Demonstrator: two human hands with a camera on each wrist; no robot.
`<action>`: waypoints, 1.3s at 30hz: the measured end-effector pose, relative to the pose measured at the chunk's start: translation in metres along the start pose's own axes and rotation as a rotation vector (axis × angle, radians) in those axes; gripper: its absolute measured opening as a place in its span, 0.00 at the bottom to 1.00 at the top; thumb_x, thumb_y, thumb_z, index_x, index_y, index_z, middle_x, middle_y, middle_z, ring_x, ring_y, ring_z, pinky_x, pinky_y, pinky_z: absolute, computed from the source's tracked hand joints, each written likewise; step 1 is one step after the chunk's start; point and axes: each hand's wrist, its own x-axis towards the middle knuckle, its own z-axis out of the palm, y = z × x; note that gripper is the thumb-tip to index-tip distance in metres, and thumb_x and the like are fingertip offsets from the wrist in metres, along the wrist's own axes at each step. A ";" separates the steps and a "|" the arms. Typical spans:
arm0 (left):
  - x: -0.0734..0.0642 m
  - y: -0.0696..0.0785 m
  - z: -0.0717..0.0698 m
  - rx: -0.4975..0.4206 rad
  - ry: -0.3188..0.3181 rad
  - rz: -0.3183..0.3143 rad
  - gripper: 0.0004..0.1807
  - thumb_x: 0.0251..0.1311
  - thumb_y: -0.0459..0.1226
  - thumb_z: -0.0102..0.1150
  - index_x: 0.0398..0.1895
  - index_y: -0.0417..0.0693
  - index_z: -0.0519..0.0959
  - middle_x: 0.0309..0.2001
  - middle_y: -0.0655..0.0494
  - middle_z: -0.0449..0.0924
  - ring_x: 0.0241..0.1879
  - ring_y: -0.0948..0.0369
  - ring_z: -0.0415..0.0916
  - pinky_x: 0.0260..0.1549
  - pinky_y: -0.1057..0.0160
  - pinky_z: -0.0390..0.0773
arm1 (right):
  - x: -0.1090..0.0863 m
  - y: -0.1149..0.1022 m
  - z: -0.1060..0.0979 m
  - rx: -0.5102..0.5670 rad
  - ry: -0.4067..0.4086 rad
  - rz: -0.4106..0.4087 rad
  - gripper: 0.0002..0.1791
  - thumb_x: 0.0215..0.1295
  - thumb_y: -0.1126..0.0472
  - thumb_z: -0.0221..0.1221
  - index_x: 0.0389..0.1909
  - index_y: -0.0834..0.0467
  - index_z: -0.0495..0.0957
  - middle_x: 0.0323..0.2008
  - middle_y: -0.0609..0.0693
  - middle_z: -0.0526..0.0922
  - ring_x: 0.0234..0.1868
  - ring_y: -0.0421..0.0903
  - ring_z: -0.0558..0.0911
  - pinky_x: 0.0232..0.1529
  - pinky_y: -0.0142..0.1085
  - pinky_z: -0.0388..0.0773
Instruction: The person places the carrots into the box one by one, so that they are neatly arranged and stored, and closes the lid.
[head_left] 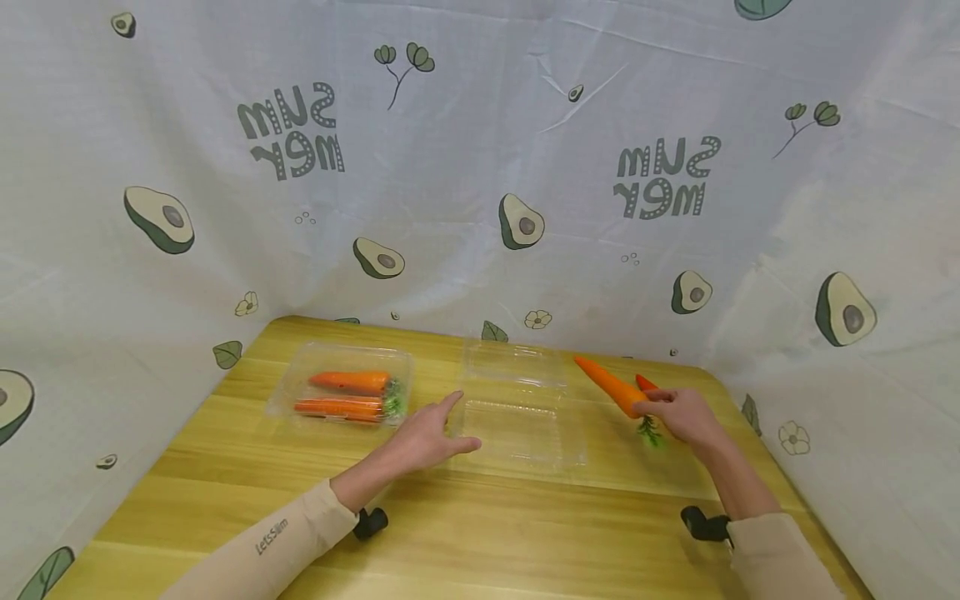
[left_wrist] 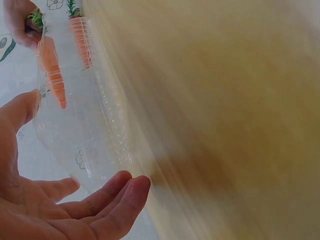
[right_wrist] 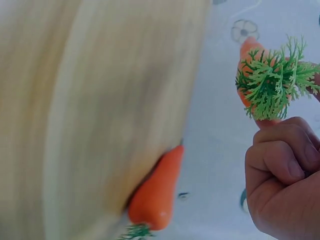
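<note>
My right hand (head_left: 681,413) pinches a carrot (head_left: 611,387) near its leafy green top, and the tip points up and left in the head view. Behind that hand a second carrot (right_wrist: 157,192) lies on the table. At the middle, my left hand (head_left: 429,435) is spread at the left side of a clear plastic clamshell box (head_left: 517,429), its fingertips right at the edge. The box's lid (head_left: 513,362) is folded back toward the curtain. Nothing is gripped in the left palm (left_wrist: 30,210).
Another clear box (head_left: 300,362) stands at the left with two carrots (head_left: 348,382) in it, green tops to the right. A printed curtain (head_left: 450,167) rises along the back and sides of the wooden table (head_left: 480,533).
</note>
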 end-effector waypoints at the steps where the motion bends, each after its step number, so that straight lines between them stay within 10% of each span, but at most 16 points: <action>1: 0.000 0.001 0.000 0.000 0.001 -0.001 0.50 0.60 0.57 0.67 0.80 0.51 0.55 0.71 0.40 0.67 0.69 0.41 0.66 0.62 0.37 0.70 | -0.001 -0.003 0.000 -0.009 0.000 -0.011 0.42 0.65 0.42 0.64 0.67 0.71 0.70 0.44 0.64 0.77 0.25 0.45 0.63 0.24 0.36 0.59; 7: 0.003 0.003 0.000 0.011 0.006 -0.003 0.50 0.60 0.58 0.67 0.80 0.51 0.56 0.71 0.40 0.68 0.69 0.41 0.66 0.63 0.38 0.70 | -0.007 -0.025 -0.001 -0.036 -0.026 -0.069 0.42 0.63 0.42 0.65 0.68 0.69 0.70 0.70 0.71 0.66 0.42 0.54 0.70 0.32 0.39 0.60; 22: -0.009 -0.004 0.008 -0.007 0.002 -0.011 0.52 0.58 0.59 0.68 0.79 0.49 0.56 0.69 0.39 0.71 0.65 0.41 0.71 0.59 0.39 0.74 | -0.008 -0.071 0.034 -0.012 -0.202 -0.186 0.31 0.58 0.55 0.69 0.60 0.67 0.79 0.37 0.55 0.76 0.34 0.49 0.67 0.33 0.39 0.59; 30: -0.007 -0.002 0.004 0.012 0.015 -0.015 0.51 0.59 0.59 0.67 0.79 0.50 0.56 0.65 0.40 0.74 0.62 0.43 0.75 0.55 0.40 0.77 | 0.009 -0.083 0.052 -0.081 -0.233 -0.262 0.26 0.59 0.57 0.69 0.56 0.67 0.82 0.50 0.58 0.83 0.42 0.49 0.76 0.43 0.38 0.74; 39: -0.001 0.004 0.002 0.002 0.000 -0.002 0.51 0.59 0.58 0.67 0.79 0.50 0.56 0.62 0.41 0.77 0.59 0.46 0.77 0.50 0.44 0.80 | 0.024 -0.089 0.064 -0.166 -0.258 -0.324 0.27 0.56 0.58 0.70 0.57 0.65 0.82 0.51 0.58 0.85 0.33 0.46 0.71 0.36 0.37 0.68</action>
